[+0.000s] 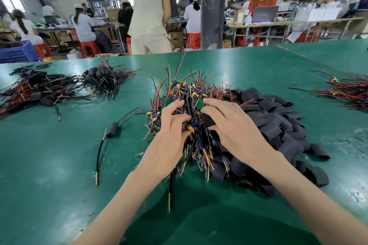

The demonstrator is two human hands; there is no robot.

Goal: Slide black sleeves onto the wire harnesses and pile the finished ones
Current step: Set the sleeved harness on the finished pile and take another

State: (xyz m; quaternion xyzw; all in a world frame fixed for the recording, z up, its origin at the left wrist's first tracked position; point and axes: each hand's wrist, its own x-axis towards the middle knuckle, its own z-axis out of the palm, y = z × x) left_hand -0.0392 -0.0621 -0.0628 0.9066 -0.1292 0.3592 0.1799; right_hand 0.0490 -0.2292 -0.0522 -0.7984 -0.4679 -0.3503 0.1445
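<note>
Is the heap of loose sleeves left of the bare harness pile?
No, the loose sleeves lie right of the bare harness pile, beside the right hand.

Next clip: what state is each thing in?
Left hand: grips an unsleeved wire harness
Right hand: pinches one black sleeve, not yet on
Sleeve pile: loose, heaped at right
Left harness piles: sleeved, finished
Lone harness: sleeved, lying apart
Laptop: open

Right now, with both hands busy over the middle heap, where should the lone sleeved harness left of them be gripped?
Pinch the lone harness by its black sleeve, across the width, from above with the left hand. The sleeve is its fattest part and lies flat; the thin wires trailing from both ends would likely flop.
</note>
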